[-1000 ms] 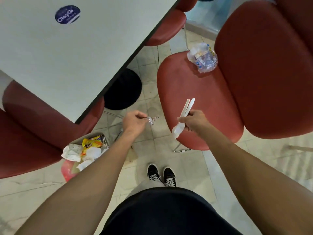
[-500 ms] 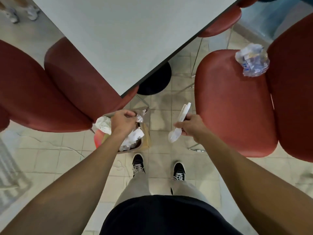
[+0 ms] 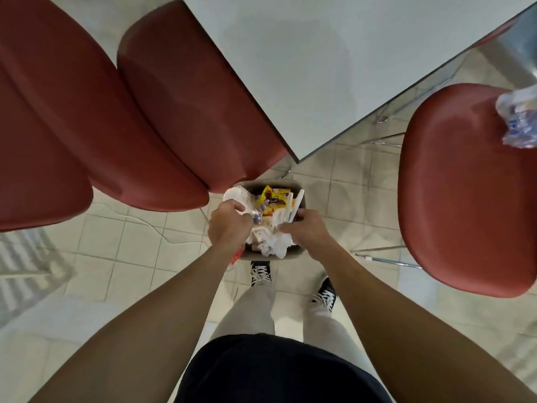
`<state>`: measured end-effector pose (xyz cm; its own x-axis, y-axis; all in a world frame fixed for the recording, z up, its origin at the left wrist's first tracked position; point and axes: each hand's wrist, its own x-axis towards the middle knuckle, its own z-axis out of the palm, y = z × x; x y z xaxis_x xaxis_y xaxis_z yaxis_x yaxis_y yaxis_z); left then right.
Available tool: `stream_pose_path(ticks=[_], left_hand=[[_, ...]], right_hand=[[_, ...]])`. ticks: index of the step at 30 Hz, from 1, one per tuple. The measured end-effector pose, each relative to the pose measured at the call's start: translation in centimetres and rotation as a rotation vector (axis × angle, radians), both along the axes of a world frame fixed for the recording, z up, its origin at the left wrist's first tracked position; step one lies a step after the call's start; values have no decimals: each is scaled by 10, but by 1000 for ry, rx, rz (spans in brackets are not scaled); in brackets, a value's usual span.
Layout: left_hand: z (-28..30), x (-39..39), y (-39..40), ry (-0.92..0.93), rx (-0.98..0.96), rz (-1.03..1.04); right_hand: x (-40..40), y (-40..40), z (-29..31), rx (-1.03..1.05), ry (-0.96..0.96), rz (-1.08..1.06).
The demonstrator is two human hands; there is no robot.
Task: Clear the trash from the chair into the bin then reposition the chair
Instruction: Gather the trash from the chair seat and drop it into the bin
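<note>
Both my forearms reach down over the one bin (image 3: 299, 252) on the floor between my feet and the table (image 3: 319, 68). My left hand (image 3: 229, 225) pinches a small clear wrapper (image 3: 257, 217); my right hand (image 3: 305, 231) grips two white plastic utensils (image 3: 293, 206). One crumpled bag (image 3: 520, 120) remains on the chair (image 3: 465, 199), far right.

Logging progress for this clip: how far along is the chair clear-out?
Done: most of the chair seat is bare. In hand: both hands are over the bin; the left hand pinches a small clear wrapper, and the right hand grips white plastic cutlery, not yet dropped. Left: a crumpled plastic bag lies on the seat, and the chair needs repositioning.
</note>
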<state>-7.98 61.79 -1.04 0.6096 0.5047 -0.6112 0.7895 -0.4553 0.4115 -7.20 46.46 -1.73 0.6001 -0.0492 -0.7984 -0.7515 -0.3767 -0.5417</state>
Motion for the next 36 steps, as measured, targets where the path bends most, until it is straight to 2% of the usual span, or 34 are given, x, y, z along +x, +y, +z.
stream_pose_path(ticks=[8,15,25,29,36], left_hand=[[-13,-11,7,59,54,-3],[-7,-16,4,9,55,-29],[30,-11,-87,-107,22,-227],[36,-7,-138,-161,-41,-317],[54,0,-224,-221,-42,-474]], right_hand=[[2,46,-22,-93,-40,209],[-10,20,-15,-117,8,130],[-22,-80,27,-84,-148,23],[-27,-137,43,-72,-185,7],[-37,-246,67,-128,-209,-83]])
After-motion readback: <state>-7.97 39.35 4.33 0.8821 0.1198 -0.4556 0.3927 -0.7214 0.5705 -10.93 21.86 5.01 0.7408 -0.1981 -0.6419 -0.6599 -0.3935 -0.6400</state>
